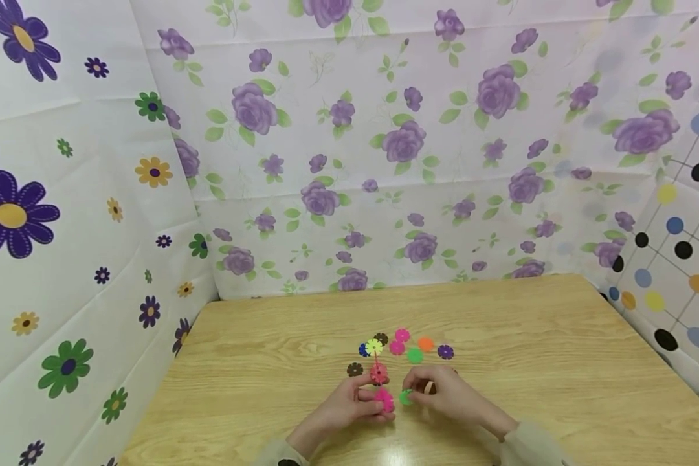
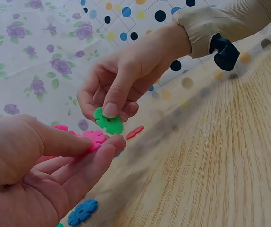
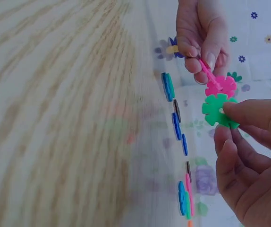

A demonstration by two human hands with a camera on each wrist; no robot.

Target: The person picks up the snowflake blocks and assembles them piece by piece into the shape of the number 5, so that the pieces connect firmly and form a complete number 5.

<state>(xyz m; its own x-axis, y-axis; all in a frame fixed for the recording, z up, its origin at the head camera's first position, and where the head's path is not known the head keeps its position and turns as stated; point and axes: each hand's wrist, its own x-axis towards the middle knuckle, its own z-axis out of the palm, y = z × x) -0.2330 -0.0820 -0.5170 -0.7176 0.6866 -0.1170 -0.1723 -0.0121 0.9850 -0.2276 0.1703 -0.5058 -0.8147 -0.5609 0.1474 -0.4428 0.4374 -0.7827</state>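
Observation:
My left hand (image 1: 346,404) pinches pink flower-shaped plastic discs between thumb and fingers. In the right wrist view one pink disc (image 3: 224,85) faces the camera and meets another seen edge-on. Between thumb and fingertips, my right hand (image 1: 450,393) holds a green notched disc (image 2: 108,122) tilted upright. The green disc is close to the pink ones and overlaps them in the right wrist view. Just beyond the left fingers in the head view are a red-pink disc (image 1: 378,372) and a yellow disc (image 1: 374,346), with a thin red edge between them.
Behind the hands on the wooden table (image 1: 256,362) lie loose discs: brown (image 1: 355,369), green (image 1: 415,355), orange (image 1: 426,343), purple (image 1: 445,352) and several others. A blue disc (image 2: 82,212) lies below the left hand. Flower-printed cloth (image 1: 326,162) hangs along the table's back and left.

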